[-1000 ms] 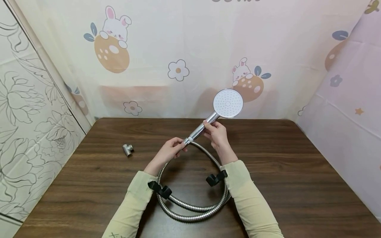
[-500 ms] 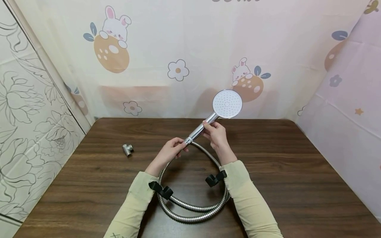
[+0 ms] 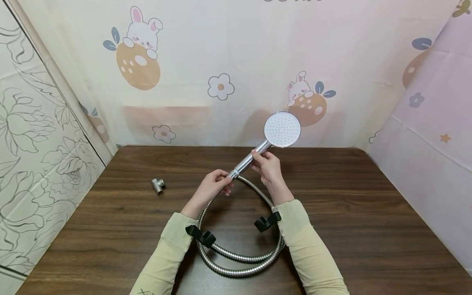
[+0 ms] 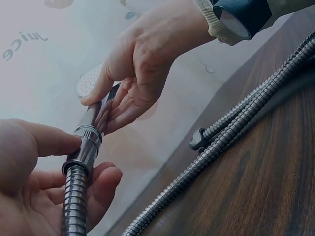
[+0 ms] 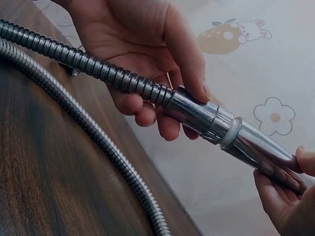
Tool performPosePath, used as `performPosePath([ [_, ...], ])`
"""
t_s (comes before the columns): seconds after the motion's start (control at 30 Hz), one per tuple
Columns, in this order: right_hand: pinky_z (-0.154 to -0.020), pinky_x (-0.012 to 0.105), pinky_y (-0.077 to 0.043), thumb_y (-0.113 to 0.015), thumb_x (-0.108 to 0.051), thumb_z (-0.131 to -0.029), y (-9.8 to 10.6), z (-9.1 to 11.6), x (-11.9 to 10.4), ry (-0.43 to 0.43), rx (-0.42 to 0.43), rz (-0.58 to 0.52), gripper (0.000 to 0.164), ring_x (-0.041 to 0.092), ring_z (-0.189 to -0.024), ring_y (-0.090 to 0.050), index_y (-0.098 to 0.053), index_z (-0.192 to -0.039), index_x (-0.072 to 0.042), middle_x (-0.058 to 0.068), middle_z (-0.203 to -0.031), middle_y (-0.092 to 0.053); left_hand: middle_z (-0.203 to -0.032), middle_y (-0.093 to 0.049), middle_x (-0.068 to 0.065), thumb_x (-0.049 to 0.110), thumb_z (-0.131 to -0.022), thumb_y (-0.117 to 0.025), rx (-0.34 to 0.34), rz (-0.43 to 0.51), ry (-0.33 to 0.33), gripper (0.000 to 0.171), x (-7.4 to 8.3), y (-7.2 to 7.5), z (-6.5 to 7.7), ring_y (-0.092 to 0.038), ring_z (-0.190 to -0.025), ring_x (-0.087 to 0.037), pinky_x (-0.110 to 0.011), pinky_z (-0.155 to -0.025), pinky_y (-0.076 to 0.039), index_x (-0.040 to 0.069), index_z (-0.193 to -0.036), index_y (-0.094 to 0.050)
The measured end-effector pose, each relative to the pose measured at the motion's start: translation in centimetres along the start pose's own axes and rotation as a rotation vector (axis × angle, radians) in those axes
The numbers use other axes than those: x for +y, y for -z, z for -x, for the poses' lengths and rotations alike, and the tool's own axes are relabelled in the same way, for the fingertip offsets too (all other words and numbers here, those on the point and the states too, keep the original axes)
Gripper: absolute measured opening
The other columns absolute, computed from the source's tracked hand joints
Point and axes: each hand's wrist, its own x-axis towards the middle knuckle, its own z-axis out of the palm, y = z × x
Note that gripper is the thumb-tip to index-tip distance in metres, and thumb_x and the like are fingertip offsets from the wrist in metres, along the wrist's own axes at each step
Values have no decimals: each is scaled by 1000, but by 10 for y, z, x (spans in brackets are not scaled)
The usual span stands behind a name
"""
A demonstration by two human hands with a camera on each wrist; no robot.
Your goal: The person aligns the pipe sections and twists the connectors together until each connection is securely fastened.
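A chrome hand shower (image 3: 282, 129) with a round white spray face is held tilted above the table, its face up and to the right. My right hand (image 3: 269, 171) pinches its handle (image 5: 268, 155) between thumb and fingers. My left hand (image 3: 211, 189) holds the chrome end nut (image 5: 194, 114) of a metal shower hose (image 4: 75, 201), thumb on one side and fingers on the other. The nut lines up with the handle's lower end, and a white ring (image 5: 231, 133) shows at the joint. The rest of the hose loops below, between my forearms.
On the brown wooden table (image 3: 350, 229), a small metal tee fitting (image 3: 158, 186) lies to the left. The hose's other end, with a hex nut (image 4: 198, 139), rests on the wood. A printed curtain (image 3: 221, 41) hangs behind the table's far edge.
My left hand has shifted slightly to the right, and its fingers sit differently around the hose nut. The hand shower is marginally lower; my right hand has kept its grip.
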Motion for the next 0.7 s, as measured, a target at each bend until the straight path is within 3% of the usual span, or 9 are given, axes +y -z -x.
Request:
performPosePath([
  [0.23, -65, 23, -52, -58, -10, -88, 0, 1, 0, 8, -2, -4, 13, 7, -66, -62, -52, -95, -1, -2, -74, -60, -88, -64, -20, 14, -89, -57, 62, -58, 17, 19, -1, -1, -1, -47, -53, -12, -23, -52, -38, 1, -103, -55],
  [0.53, -64, 22, -52, -59, -10, -87, -1, 2, 0, 14, 10, 1, 15, 7, -65, -62, -52, -96, 0, -2, -73, -60, -77, -57, -2, 12, -82, -66, 119, -92, -6, 26, -1, -3, 0, -45, -52, -11, -24, -52, -39, 4, -104, -55],
  [0.7, -63, 23, -52, -60, -10, -87, -1, 1, 0, 18, 10, -5, 14, 7, -63, -62, -52, -93, -1, -2, -71, -60, -76, -55, 0, 13, -81, -67, 122, -92, -12, 27, -1, -4, 0, -45, -52, -11, -23, -51, -38, 5, -104, -55],
])
